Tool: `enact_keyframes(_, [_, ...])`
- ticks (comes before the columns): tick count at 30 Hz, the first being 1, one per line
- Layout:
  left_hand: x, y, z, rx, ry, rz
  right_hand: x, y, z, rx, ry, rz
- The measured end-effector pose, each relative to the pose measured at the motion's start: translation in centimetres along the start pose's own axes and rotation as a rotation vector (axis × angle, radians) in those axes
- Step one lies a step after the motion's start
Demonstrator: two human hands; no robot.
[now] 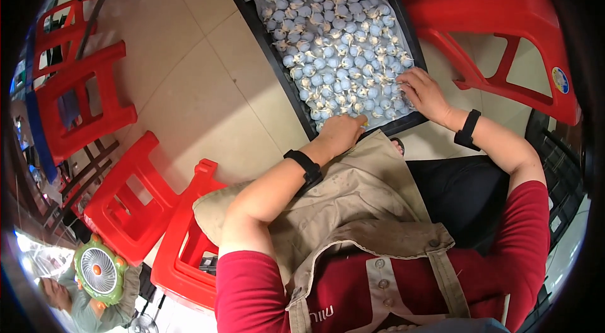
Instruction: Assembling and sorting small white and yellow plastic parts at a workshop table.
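Note:
In front of me lies a black rectangular tray (277, 74) lined with a pale sheet. Many small blue-grey balls with cream-coloured tufts or strings (343, 49) cover it in a close layer. At the tray's near edge my left hand (342, 131) is closed, its fingers curled around something I cannot make out; a small yellow bit shows by the fingertips. My right hand (423, 92) reaches over the tray's right side near the closest corner. Its thumb and fingers come together at the balls there, and whatever they pinch is too small to tell.
A large red plastic stool (498, 11) stands right beside the tray. More red stools (129, 200) line the left side. A person at the lower left is beside a green round fan (99, 270). Black crates (554, 175) are at the far right. A tan apron (353, 191) covers my lap.

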State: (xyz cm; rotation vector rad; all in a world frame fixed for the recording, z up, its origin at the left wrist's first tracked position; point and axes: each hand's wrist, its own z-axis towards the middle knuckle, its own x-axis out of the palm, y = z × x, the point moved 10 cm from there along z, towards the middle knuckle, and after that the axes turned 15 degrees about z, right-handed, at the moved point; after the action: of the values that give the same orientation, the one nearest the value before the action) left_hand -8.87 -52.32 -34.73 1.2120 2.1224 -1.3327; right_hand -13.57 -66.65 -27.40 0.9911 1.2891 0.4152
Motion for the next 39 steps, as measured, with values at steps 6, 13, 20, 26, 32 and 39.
enact_keyframes(6, [-0.7,-1.1,0.2,0.032,-0.203,-0.016,5.9,-0.2,-3.6,-0.009,0.484,0.150])
enact_keyframes(13, [-0.7,-1.4,0.4,0.014,-0.116,0.061,2.7,2.0,0.3,-0.089,0.235,0.026])
enact_keyframes(20, [-6.6,-1.6,0.7,0.049,-0.568,0.249,4.7,-0.4,2.1,-0.054,0.237,-0.272])
enact_keyframes(26, [-4.2,0.9,1.2,-0.002,-0.545,0.308,6.8,1.8,0.4,-0.197,0.438,-0.095])
enact_keyframes(32, [-4.4,0.9,0.4,0.140,-0.531,0.428,7.0,2.3,1.3,-0.098,0.523,-0.010])
enact_keyframes(39, [-14.9,9.7,2.8,-0.348,-0.743,0.485,3.3,3.1,7.8,-0.300,0.107,-0.110])
